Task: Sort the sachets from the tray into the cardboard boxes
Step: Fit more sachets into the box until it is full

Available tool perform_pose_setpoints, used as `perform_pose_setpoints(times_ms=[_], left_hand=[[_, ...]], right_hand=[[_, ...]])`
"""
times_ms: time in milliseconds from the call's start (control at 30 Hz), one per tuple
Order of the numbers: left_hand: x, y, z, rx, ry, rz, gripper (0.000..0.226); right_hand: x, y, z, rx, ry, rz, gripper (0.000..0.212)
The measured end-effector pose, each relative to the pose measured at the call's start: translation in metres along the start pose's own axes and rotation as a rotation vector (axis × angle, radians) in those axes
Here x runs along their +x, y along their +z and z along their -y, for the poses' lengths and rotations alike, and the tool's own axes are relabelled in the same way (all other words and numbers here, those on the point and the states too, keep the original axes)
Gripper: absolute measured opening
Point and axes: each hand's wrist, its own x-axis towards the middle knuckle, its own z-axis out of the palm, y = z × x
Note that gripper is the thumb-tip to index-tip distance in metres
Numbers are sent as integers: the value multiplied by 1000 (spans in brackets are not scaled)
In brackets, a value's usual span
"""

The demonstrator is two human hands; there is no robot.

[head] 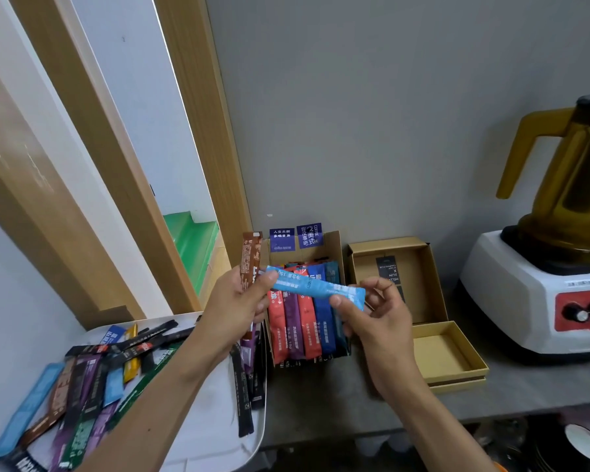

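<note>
The blue sachet point(315, 289) hangs in the air over the full box point(336, 247), held at both ends. The left hand point(239, 301) pinches its left end under the thumb, and the right hand point(375, 318) pinches its right end between thumb and fingers. The hands are apart, joined only by the sachet. The left hand also grips a brown sachet point(249, 260) against its palm.

The likeliest slip is in the left hand, which holds two things at once. Loosening the thumb to let the blue sachet go could free the brown one too. It would then drop at the gap between the tray point(215, 420) and the full box. A second risk is fit: the sachets in the full box lie side by side with their long axes running near to far. Lowered as it is, the blue one would land across them instead of in the row. The left forearm also passes just over the sachets piled on the tray, some hanging over its right rim, and a careless sweep could push them onto the table point(321, 403).

The blue sachet's long axis runs left to right, its right end a little lower. The brown sachet stands nearly upright, top end up and far. The empty box point(419, 301) sits to the right of the full one.
</note>
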Motion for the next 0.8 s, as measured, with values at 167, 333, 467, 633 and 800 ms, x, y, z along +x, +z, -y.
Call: perform_pose_setpoints(times_ms=[167,333,467,633,800], left_hand=[[-10,6,3,293,-8,108,24],[-14,22,16,360,7,141,29],[-10,24,23,331,15,24,15],[-4,24,32,427,-19,-1,25],[-3,32,45,645,31,-13,58]], right_hand=[[8,9,14,203,47,-109,50],[9,15,15,-372,-68,1,31],[17,6,7,-819,-279,-124,33],[23,-10,-22,-1105,-548,-102,21],[23,-23,-50,-1185,-719,-16,20]])
